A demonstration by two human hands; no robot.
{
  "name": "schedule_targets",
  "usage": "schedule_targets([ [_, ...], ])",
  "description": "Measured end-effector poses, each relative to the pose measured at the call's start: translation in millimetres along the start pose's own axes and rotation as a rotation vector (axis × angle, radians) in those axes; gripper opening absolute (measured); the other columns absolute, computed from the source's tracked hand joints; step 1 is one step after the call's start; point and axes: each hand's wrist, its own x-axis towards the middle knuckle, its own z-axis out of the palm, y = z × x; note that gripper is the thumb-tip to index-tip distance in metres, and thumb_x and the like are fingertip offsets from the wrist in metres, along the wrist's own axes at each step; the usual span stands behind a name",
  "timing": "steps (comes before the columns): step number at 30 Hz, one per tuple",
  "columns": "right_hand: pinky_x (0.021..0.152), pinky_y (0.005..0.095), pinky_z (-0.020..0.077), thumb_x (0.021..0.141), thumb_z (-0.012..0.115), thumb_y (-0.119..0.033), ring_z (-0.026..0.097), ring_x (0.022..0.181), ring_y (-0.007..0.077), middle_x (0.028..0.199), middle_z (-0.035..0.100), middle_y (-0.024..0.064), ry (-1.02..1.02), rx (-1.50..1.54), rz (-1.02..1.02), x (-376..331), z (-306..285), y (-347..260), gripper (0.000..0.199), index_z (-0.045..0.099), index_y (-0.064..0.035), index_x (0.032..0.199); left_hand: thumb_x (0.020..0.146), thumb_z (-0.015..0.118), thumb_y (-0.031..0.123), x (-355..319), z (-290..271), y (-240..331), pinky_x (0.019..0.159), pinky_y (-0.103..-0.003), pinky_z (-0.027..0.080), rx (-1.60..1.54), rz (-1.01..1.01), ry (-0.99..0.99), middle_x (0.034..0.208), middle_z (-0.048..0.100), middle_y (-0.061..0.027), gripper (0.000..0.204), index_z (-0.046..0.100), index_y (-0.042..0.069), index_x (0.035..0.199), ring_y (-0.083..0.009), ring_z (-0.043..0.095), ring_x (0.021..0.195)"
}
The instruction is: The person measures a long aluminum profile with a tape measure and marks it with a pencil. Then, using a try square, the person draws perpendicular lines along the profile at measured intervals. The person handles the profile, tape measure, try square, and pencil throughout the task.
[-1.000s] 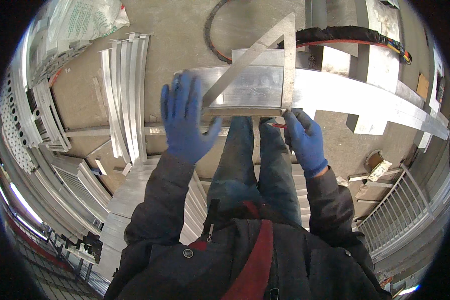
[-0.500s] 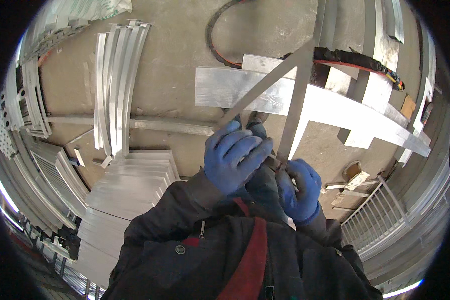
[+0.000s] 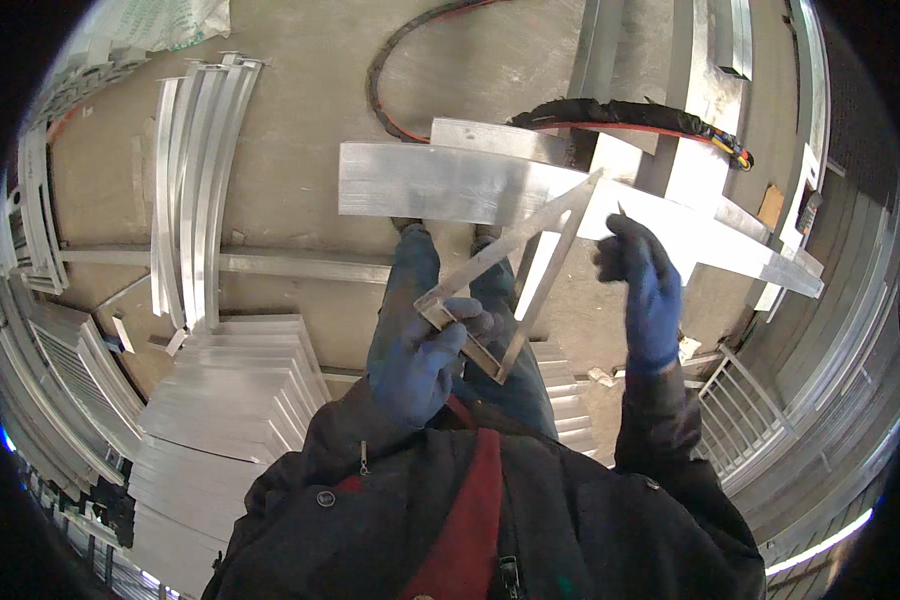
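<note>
My left hand (image 3: 415, 368), in a blue glove, grips the short side of a triangular metal frame (image 3: 490, 254) made of flat bars. The frame tilts in front of my legs, its sharp far corner overlapping the view of a wide, shiny aluminium bar (image 3: 420, 185). To the right, clear of the frame, my right hand (image 3: 652, 295) is raised in a blue glove with dark fingertips. Its fingers are bent together, and a thin pointed tip sticks out beyond them; the rest of that item is hidden.
A black-sleeved cable (image 3: 620, 116) lies over metal profiles beyond the wide bar. Long bars (image 3: 205, 180) rest on the left, above a stack of silver profiles (image 3: 225, 390). At the right stand a barred frame (image 3: 745, 400) and more long profiles.
The triangular frame has come down nearer my body, now in my left hand alone. My right hand has let go of it and moved up and right.
</note>
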Motion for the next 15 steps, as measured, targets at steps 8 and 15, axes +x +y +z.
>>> schedule_targets([
  [8, 0.093, 0.0302, 0.0587, 0.101, 0.081, -0.016, 0.07, 0.103, 0.0133, 0.115, 0.076, 0.0042, -0.186, -0.107, -0.27, 87, 16, 17, 0.041, 0.071, -0.0025, 0.138, 0.119, 0.051, 0.017, 57, 27, -58, 0.131, -0.056, 0.04, 0.06, 0.339, 0.019, 0.148, 0.064, -0.0161, 0.034, 0.056, 0.007, 0.15, -0.0364, 0.059, 0.146],
  [15, 0.084, 0.0295, 0.06, 0.11, 0.065, -0.018, 0.071, 0.093, 0.0115, 0.112, 0.077, 0.0037, -0.474, 0.139, 0.03, 133, 12, 1, 0.034, 0.072, -0.0026, 0.14, 0.12, 0.046, 0.02, 89, 39, -68, 0.127, -0.055, 0.047, -0.307, 0.327, 0.033, 0.146, 0.066, -0.0182, 0.039, 0.052, 0.003, 0.155, -0.0328, 0.058, 0.148],
])
